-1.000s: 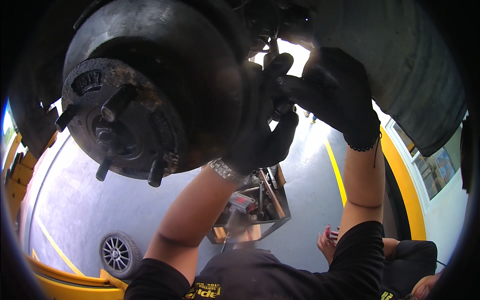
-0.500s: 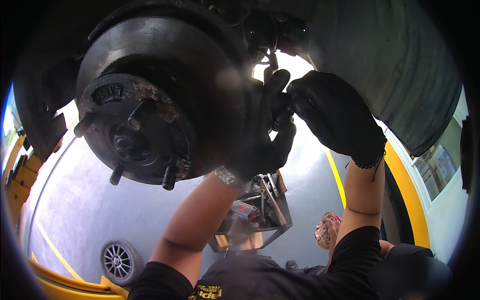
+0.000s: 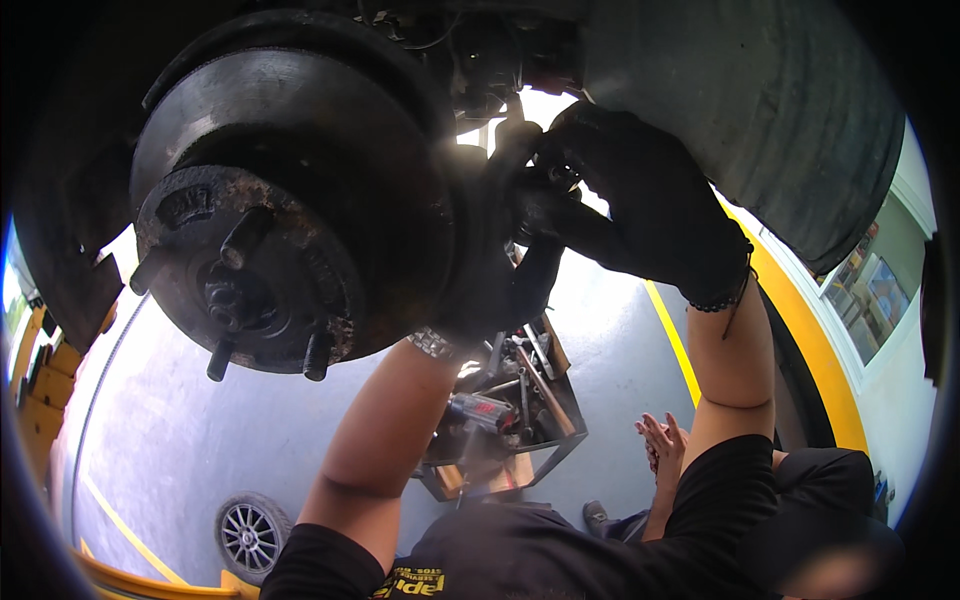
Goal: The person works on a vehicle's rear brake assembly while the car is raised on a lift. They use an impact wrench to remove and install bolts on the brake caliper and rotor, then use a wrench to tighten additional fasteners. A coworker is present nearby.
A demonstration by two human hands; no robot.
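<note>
A worn brake disc with a rusty hub and several bare wheel studs fills the left half. Just right of the disc's edge, my left hand in a black glove reaches up with its fingers bent and closed. Pressed against it from the right is my right hand, also black-gloved, its thumb and fingers curled together. Between the fingertips a small dark part glints, too hidden to name. Dark suspension parts hang above both hands.
A curved black wheel-arch liner rises to the right. Below stands a tool cart with wrenches and a power tool. A wheel lies at lower left. Another person's hands show at lower right, beside yellow lift parts.
The view has shifted, so the disc sits further left. My right hand has moved closer over my left hand's fingertips. The other person's hands have come into sight.
</note>
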